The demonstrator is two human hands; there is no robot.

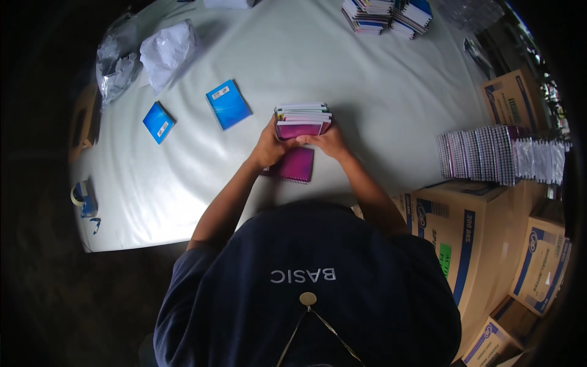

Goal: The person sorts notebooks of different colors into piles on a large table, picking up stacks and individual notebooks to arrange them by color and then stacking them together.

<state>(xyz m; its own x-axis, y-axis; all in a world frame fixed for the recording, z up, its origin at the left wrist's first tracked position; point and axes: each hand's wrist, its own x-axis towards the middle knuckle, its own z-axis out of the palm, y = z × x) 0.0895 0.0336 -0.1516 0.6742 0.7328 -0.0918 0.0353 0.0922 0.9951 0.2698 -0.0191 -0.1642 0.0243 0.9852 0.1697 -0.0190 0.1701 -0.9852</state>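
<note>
Both my hands grip a small stack of spiral notebooks [302, 120] with a magenta cover facing me, held upright on edge on the white table [342, 67]. My left hand [269, 147] clasps the stack's left side and my right hand [330, 143] clasps its right side. Beneath my hands a magenta notebook [295, 165] lies flat on the table. To the left lie a larger blue notebook [227, 104] and a smaller blue notebook [158, 122].
More notebook stacks [385, 13] sit at the table's far edge. Crumpled plastic wrap [143, 58] lies far left. A row of wrapped notebook packs [498, 154] rests on cardboard boxes [465, 232] at my right. A tape dispenser [84, 197] sits by the left edge.
</note>
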